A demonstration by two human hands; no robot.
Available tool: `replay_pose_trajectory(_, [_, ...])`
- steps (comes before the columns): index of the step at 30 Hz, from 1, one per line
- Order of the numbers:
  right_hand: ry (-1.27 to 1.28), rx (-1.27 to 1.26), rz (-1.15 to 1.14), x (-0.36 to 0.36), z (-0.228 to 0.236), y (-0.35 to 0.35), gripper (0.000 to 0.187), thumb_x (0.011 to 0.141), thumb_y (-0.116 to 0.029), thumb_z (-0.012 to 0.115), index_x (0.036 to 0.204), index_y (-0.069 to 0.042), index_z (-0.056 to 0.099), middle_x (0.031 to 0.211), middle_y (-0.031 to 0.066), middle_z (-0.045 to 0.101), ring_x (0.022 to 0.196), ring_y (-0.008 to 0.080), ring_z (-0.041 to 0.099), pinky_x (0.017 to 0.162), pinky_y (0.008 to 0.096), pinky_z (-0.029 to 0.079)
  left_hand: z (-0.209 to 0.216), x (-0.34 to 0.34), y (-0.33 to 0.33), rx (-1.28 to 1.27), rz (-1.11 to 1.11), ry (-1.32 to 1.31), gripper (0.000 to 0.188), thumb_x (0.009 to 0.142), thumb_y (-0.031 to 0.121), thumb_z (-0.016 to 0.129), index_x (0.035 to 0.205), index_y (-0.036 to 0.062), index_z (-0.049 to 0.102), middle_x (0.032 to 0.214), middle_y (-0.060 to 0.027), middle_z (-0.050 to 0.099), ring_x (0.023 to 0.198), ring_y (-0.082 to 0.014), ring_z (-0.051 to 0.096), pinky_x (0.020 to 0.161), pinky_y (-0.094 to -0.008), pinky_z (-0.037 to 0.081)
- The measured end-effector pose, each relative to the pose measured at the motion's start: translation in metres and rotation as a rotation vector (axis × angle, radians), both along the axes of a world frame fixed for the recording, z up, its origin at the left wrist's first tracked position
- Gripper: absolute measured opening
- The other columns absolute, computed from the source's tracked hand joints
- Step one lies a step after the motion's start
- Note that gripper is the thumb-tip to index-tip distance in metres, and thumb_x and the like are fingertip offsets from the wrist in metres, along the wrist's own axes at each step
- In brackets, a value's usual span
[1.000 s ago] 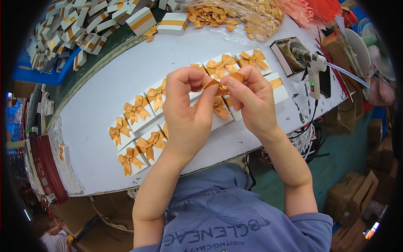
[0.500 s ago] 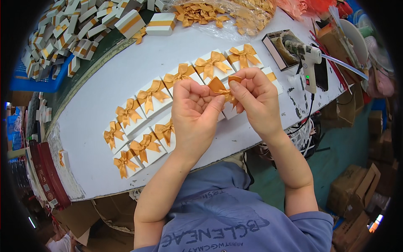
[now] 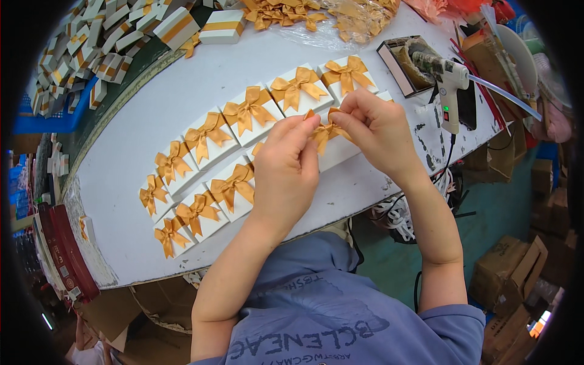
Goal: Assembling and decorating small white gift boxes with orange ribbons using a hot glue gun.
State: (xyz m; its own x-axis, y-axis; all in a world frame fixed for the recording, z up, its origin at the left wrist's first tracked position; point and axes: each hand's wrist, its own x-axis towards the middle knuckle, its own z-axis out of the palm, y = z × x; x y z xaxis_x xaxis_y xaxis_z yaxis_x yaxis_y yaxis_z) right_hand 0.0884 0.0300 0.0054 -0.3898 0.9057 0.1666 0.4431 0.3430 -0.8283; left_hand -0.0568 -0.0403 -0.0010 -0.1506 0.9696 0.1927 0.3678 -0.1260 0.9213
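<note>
- Gold satin bow [image 3: 329, 135] sits in front of me, above the near row of white boxes [image 3: 237, 208]; I cannot tell whether it touches the one beneath.
- With my left grip [image 3: 285, 167] I pinch one loop of it, thumb and fingertips closed together.
- With my right grip [image 3: 380, 134] I pinch the other loop, equally closed.
- Beyond, a far row of bow-topped boxes [image 3: 214, 152] curves across the white worktop [image 3: 121, 201].
- To my right rests a glue gun [image 3: 451, 91].

Bow-topped boxes [image 3: 248, 111] in two rows on the table [image 3: 137, 128], glue gun [image 3: 451, 91] to their right, loose bows [image 3: 283, 13] behind them.
</note>
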Motion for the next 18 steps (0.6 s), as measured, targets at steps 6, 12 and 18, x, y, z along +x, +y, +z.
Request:
replay_pose_trajectory(6, [-0.139,0.197,-0.034,0.001,-0.018,-0.004,0.014,0.077,-0.013,0.065,0.074,-0.005,0.054,0.057,0.0089,0.057,0.053,0.0246,0.059,0.047,0.0329,0.044,-0.003,0.006,-0.001,-0.067,-0.038,0.211,0.028,0.078,-0.005,0.055,0.106,-0.0049,0.058,0.102,-0.0103,0.054,0.071,-0.013,0.058,0.062,-0.0257,0.048])
replay_pose_trajectory(12, [-0.288,0.331,-0.042,-0.002,-0.019,-0.006,0.013,0.075,-0.013,0.064,0.074,-0.006,0.054,0.059,0.0083,0.058,0.055,0.0258,0.06,0.047,0.0345,0.045,-0.002,0.011,0.0,0.009,-0.063,0.631,0.029,0.075,0.0,0.058,0.103,-0.0021,0.059,0.102,-0.0109,0.054,0.089,-0.0225,0.054,0.075,-0.0342,0.043])
replay_pose_trajectory(18, [-0.304,0.217,-0.037,-0.009,0.004,0.026,0.014,0.075,-0.015,0.063,0.077,-0.004,0.056,0.066,0.0109,0.06,0.062,0.0276,0.061,0.053,0.0375,0.047,-0.012,0.007,-0.003,0.165,-0.013,0.913,0.03,0.072,0.006,0.055,0.102,0.0053,0.06,0.1,-0.0064,0.053,0.102,-0.0212,0.047,0.084,-0.035,0.03])
